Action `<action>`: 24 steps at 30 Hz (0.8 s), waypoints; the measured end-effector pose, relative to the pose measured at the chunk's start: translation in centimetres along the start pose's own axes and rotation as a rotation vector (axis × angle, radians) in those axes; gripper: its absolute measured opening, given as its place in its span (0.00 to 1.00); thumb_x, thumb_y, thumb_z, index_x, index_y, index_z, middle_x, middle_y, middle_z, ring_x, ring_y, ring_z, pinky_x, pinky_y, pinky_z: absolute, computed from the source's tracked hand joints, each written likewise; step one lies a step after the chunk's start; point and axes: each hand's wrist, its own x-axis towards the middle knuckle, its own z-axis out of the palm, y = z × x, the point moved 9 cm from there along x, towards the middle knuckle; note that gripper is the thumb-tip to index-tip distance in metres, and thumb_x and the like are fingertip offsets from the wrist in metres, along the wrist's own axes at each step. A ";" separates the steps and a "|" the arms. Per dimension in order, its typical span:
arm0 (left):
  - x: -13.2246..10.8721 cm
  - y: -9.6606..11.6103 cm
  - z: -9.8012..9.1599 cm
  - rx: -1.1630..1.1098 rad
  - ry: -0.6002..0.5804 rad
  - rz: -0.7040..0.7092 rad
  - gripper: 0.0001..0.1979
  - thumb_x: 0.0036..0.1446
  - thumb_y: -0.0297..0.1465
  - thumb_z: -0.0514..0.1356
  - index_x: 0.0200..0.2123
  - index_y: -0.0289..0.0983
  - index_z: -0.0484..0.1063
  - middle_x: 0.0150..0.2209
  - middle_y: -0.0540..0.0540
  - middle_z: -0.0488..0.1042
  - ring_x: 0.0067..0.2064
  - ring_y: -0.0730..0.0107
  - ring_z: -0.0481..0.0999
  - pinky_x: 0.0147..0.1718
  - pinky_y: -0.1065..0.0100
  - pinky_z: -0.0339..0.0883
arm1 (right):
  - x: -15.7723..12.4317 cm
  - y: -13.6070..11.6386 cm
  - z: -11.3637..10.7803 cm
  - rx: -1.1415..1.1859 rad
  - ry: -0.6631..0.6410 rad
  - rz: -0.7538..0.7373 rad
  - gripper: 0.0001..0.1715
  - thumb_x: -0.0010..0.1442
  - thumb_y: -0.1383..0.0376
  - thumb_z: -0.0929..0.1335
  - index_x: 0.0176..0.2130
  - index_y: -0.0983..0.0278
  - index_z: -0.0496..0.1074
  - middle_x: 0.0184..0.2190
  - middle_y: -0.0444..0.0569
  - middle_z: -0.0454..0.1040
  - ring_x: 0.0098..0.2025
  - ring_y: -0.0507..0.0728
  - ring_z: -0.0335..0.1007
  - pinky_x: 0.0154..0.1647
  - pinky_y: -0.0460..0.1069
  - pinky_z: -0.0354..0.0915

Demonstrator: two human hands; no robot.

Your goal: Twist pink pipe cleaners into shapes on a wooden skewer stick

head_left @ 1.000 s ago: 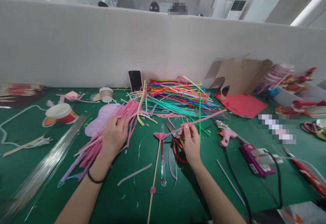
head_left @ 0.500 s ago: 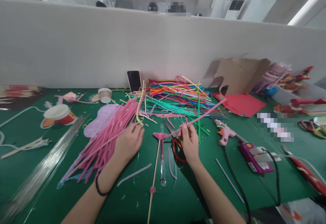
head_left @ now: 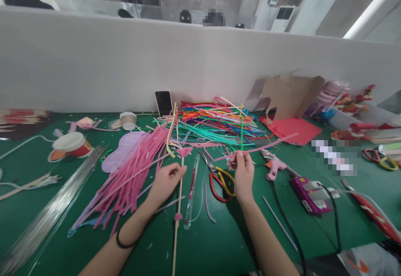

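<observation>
My left hand (head_left: 166, 180) pinches a thin wooden stick (head_left: 176, 242) just below its top. The stick carries a pink pipe-cleaner shape (head_left: 184, 151) at its tip and a small pink wrap (head_left: 178, 217) lower down. In the closed fingers of my right hand (head_left: 243, 175) is a long pink pipe cleaner (head_left: 275, 143), bent near its left end. Scissors with red and yellow handles (head_left: 216, 190) lie between my hands, beside a narrow clear packet (head_left: 191, 192) with something red inside. A bundle of pink pipe cleaners (head_left: 140, 167) lies left of my left hand.
Multicoloured pipe cleaners (head_left: 216, 121) are heaped at the back, next to a phone (head_left: 163, 103). To the right are a pink glue gun (head_left: 275, 165), a purple power strip (head_left: 308, 194) with cords and red sheets (head_left: 291, 130). Clear strips (head_left: 59, 205) and a paper cup (head_left: 73, 144) lie left.
My left hand has moved from beside the pink bundle onto the stick, which has shifted left. My right hand has moved right with the pink pipe cleaner, which is now apart from the stick's tip.
</observation>
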 end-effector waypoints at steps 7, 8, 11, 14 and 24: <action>-0.2 -1.1 0.5 -0.570 0.018 -0.161 0.18 0.55 0.46 0.59 0.28 0.36 0.70 0.15 0.57 0.57 0.16 0.81 0.49 0.16 0.74 0.41 | -0.2 0.6 0.5 0.082 -0.020 0.072 0.18 0.58 0.50 0.67 0.33 0.62 0.65 0.24 0.40 0.68 0.23 0.49 0.64 0.23 0.44 0.60; -0.3 -1.2 1.2 -0.605 -0.020 -0.181 0.18 0.55 0.46 0.60 0.29 0.35 0.70 0.15 0.56 0.58 0.15 0.82 0.49 0.16 0.75 0.42 | -0.4 0.7 0.9 0.082 -0.043 0.075 0.18 0.58 0.50 0.67 0.33 0.62 0.65 0.24 0.40 0.69 0.23 0.49 0.64 0.23 0.45 0.60; -0.7 -1.8 3.8 -0.665 -0.172 -0.270 0.19 0.55 0.46 0.60 0.30 0.34 0.71 0.17 0.55 0.60 0.16 0.82 0.51 0.15 0.75 0.42 | -1.0 1.0 2.1 0.065 -0.140 0.104 0.17 0.59 0.51 0.67 0.35 0.62 0.66 0.26 0.41 0.72 0.24 0.49 0.65 0.23 0.45 0.60; -1.0 -2.5 5.6 -0.689 -0.302 -0.337 0.19 0.55 0.47 0.60 0.31 0.34 0.72 0.18 0.55 0.60 0.16 0.84 0.51 0.15 0.76 0.40 | -1.0 0.6 1.9 0.028 -0.128 0.067 0.16 0.60 0.52 0.66 0.35 0.62 0.66 0.26 0.43 0.73 0.25 0.50 0.67 0.25 0.45 0.61; -0.9 -3.0 6.1 -0.615 -0.506 -0.319 0.20 0.55 0.46 0.61 0.34 0.32 0.76 0.19 0.52 0.65 0.16 0.82 0.53 0.15 0.76 0.41 | -2.1 0.8 4.0 -0.170 -0.379 0.013 0.12 0.61 0.57 0.65 0.37 0.62 0.74 0.28 0.47 0.75 0.31 0.54 0.70 0.35 0.50 0.65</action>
